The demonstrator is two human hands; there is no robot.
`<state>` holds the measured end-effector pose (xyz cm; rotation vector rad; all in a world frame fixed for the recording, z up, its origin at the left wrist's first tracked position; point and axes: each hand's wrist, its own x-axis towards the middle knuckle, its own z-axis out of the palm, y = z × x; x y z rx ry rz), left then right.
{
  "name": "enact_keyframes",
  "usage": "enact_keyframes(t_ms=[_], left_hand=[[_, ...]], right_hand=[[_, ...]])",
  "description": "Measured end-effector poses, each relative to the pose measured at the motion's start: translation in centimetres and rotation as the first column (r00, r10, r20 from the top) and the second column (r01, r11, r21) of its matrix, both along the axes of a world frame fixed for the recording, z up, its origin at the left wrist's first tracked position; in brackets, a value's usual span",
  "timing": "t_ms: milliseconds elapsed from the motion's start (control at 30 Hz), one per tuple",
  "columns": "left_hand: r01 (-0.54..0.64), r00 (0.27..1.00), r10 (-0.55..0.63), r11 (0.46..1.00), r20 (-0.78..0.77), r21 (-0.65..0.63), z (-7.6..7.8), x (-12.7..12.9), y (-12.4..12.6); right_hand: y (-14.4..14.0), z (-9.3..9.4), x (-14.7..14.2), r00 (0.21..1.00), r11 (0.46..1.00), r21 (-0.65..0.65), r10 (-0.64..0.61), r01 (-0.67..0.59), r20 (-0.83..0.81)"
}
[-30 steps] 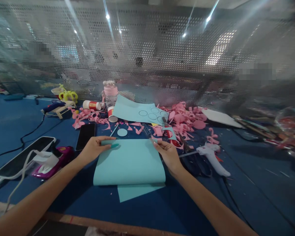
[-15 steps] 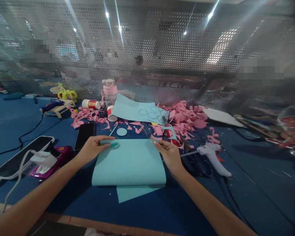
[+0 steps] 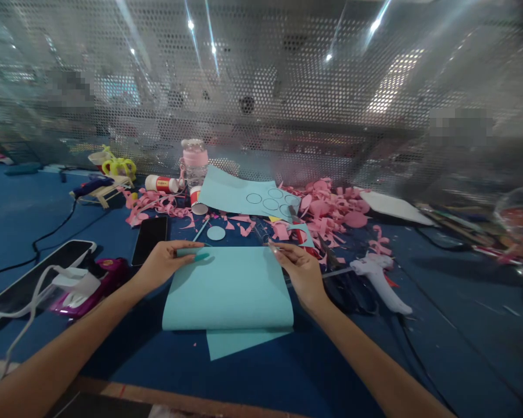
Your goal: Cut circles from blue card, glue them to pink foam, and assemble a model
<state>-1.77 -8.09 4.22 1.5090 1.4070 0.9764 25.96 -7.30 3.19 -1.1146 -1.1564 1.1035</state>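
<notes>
Blue felt is covering the table (image 3: 47, 209), with a perforated metal screen (image 3: 261, 104) standing across the upper half of the frame.

Head view: a folded teal sheet (image 3: 229, 287) is lying in the lower centre, directly between both hands, its fold running left to right along the near edge and its free edges pointing up-frame. A lower layer is poking out below the fold. The left hand (image 3: 163, 264) is resting at the sheet's upper-left corner, fingers curled and nearly closed, pinching that corner with the thumb on top. The right hand (image 3: 300, 270) is sitting at the upper-right corner, fingers bent in a loose pinch on the edge; whether it is also holding a thin tool there is hard to tell. Both hands are about equally near the sheet.

Up-frame, a second teal sheet with drawn circles (image 3: 244, 197) is lying among pink scraps (image 3: 326, 212). A glue gun (image 3: 377, 278) is lying just right of the right hand, a phone (image 3: 149, 239) just left of the left hand, and a small teal disc (image 3: 215, 233) above the sheet.
</notes>
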Motion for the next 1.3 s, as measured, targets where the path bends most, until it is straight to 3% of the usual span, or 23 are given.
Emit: enact_keyframes(t_ms=[233,567,867,1300], left_hand=[[0.006,0.998,-0.005,1.000,0.063,-0.006,-0.20,-0.13,0.15],[0.023,1.000,-0.023,1.000,0.016,0.007,-0.54,-0.38,0.23],[0.020,0.995,-0.021,1.000,0.097,0.012,-0.62,-0.61,0.22],[0.022,1.000,-0.022,0.999,-0.002,0.031,-0.11,-0.51,0.11]], right_hand=[[-0.08,0.17,-0.06,0.996,0.999,0.050,0.017,-0.021,0.086],[-0.06,-0.01,0.04,0.999,0.998,0.068,-0.021,0.018,0.047],[-0.30,0.11,0.02,0.998,0.994,0.112,-0.018,0.011,0.057],[-0.15,0.04,0.18,0.997,0.993,0.115,-0.019,0.010,0.078]])
